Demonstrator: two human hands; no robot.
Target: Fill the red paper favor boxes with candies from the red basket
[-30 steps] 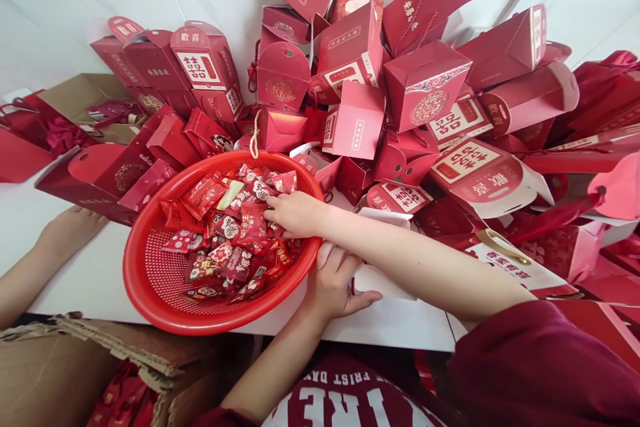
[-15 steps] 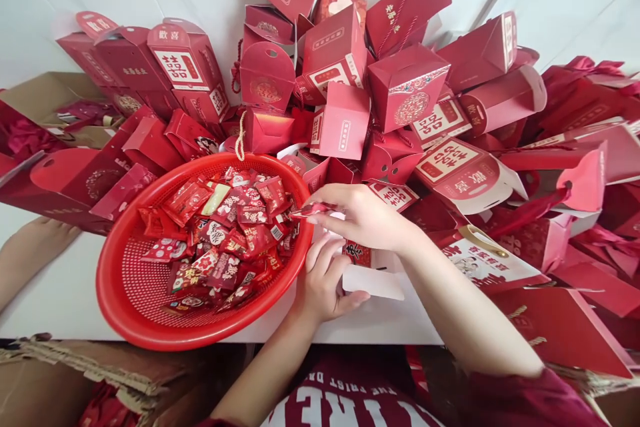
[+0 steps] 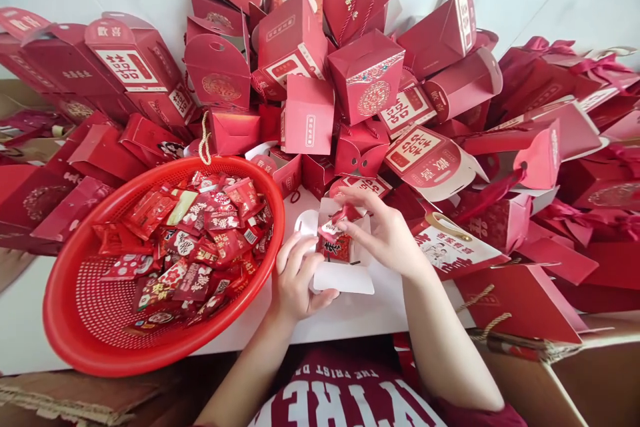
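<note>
An opened gift box [image 3: 345, 278] with white inner flaps stands on the white table in front of me. My left hand [image 3: 299, 277] grips its left side, fingers curled at the side flap and thumb by the front flap. Over the opening, my right hand [image 3: 377, 230] pinches a small red-and-white candy packet [image 3: 331, 230] between thumb and fingers. Below it, a red packet with black lettering [image 3: 337, 250] lies inside the box. To the left, a red plastic basket [image 3: 75, 307] holds many wrapped candies [image 3: 200, 240]; neither hand touches it.
Red gift boxes [image 3: 307, 113] are piled along the back, with more bags and boxes [image 3: 520, 300] crowding the right. Part of another person's hand [image 3: 13, 267] shows at the left edge. Cardboard cartons [image 3: 590, 373] stand below the table's front edge.
My right hand has carried the candy packet from beside the basket's rim to over the opened box. My left hand stays at the box. The view has turned rightward.
</note>
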